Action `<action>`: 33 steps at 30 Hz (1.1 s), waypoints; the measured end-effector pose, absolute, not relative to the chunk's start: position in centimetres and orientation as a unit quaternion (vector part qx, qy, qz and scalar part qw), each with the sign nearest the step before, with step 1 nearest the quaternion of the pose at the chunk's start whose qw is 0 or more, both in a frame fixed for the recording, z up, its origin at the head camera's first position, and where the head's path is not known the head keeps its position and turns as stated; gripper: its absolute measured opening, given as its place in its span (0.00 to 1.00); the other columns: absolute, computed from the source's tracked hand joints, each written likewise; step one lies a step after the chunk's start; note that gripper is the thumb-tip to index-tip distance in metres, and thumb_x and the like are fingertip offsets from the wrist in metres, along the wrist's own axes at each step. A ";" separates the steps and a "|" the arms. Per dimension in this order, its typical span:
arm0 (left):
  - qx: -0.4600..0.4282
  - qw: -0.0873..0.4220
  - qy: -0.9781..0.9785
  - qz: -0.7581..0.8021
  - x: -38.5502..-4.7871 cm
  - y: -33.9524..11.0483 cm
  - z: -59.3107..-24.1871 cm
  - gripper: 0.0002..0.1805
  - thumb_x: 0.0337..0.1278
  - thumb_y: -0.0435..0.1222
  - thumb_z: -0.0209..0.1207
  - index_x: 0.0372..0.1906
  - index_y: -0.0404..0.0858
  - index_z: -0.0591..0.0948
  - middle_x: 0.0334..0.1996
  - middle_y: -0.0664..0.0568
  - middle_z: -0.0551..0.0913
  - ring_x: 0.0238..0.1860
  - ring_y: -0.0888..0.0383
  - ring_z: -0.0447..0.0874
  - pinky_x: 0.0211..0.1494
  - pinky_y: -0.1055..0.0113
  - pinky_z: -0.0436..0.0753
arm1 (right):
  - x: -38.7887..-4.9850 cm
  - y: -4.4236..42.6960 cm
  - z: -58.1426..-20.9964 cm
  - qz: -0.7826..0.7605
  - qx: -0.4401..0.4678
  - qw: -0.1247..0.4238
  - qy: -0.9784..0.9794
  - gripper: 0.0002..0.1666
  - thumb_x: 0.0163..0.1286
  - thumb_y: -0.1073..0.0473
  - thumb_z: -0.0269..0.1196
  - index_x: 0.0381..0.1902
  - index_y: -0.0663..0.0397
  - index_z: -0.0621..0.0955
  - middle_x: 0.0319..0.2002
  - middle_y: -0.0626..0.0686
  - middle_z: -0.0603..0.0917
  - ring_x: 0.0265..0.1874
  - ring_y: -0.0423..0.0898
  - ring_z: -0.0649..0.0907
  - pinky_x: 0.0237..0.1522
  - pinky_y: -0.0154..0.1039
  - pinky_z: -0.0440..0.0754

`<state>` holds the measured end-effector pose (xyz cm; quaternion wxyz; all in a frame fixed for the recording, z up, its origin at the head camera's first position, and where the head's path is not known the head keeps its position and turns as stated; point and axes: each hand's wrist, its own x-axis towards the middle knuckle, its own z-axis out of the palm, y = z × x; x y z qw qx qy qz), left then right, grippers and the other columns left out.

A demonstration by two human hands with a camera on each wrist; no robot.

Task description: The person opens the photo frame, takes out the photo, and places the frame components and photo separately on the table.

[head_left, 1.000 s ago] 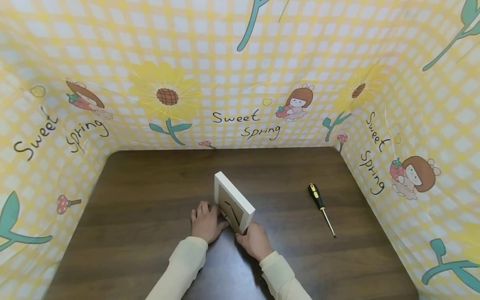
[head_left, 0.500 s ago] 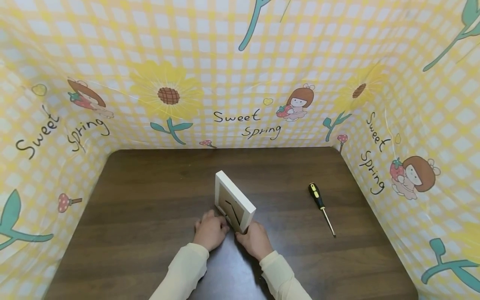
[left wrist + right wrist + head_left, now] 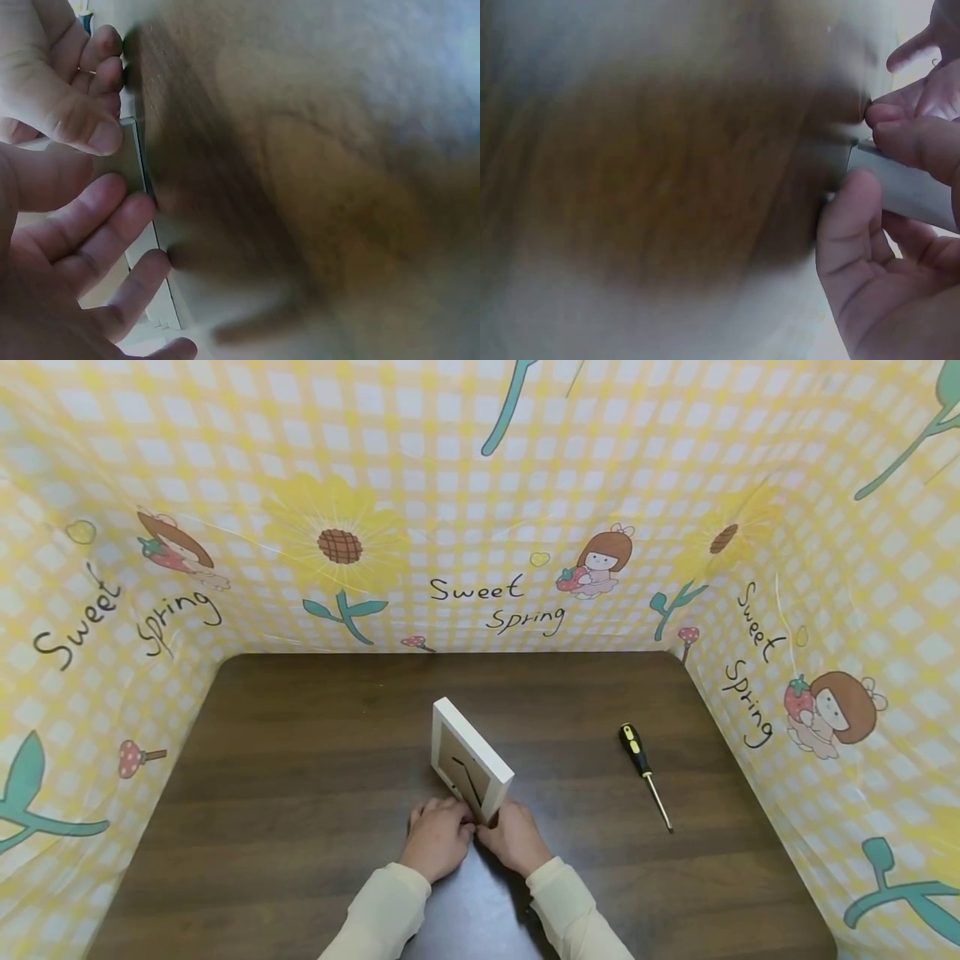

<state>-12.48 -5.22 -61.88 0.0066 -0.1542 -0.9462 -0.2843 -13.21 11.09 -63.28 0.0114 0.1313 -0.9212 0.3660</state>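
Observation:
A white picture frame [image 3: 480,750] stands upright on its edge in the head view, its brown backing, marked by a black bent line, facing left. My right hand [image 3: 513,839] grips its near lower end; in the right wrist view thumb and fingers hold the pale frame edge [image 3: 907,184]. My left hand [image 3: 437,837] is at the lower near corner, close to the right hand. In the left wrist view its fingers [image 3: 139,214] reach out loosely along the bottom of the frame, near the tabletop. The left thumb's tip is partly hidden behind the right hand.
A black and yellow screwdriver [image 3: 645,777] lies to the right on the dark wooden table [image 3: 300,735]. Yellow checked cloth [image 3: 465,527] printed with flowers and figures surrounds the table at the back and both sides.
My left hand has slid right and nearer along the frame's foot, from its middle to its near corner, its spread fingers drawing in. The right hand and frame stay almost still.

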 end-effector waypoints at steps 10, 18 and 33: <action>-0.148 0.010 -0.957 -0.249 -12.3 -4.3 -61.9 0.09 0.56 0.40 0.67 0.34 0.41 0.79 0.34 0.52 0.78 0.45 0.46 0.77 0.60 0.35 0.64 | -13.3 12.0 -62.8 0.359 0.171 -0.003 -0.917 0.23 0.57 0.73 0.66 0.52 0.64 0.77 0.41 0.60 0.86 0.39 0.52 0.83 0.41 0.48 0.81; -0.148 0.045 -0.965 -0.210 -12.1 -3.8 -62.3 0.13 0.52 0.41 0.69 0.34 0.38 0.80 0.32 0.49 0.78 0.42 0.46 0.77 0.54 0.44 0.70 | -13.1 12.0 -62.8 0.365 0.169 0.002 -0.915 0.18 0.65 0.72 0.61 0.53 0.64 0.78 0.43 0.62 0.86 0.44 0.56 0.85 0.44 0.51 0.82; -0.154 0.084 -0.970 -0.169 -12.2 -3.7 -62.3 0.17 0.46 0.42 0.74 0.31 0.36 0.79 0.28 0.48 0.77 0.36 0.47 0.77 0.40 0.52 0.73 | -13.5 11.6 -63.5 0.339 0.189 0.026 -0.921 0.08 0.66 0.69 0.66 0.42 0.55 0.82 0.33 0.51 0.86 0.36 0.47 0.85 0.40 0.45 0.82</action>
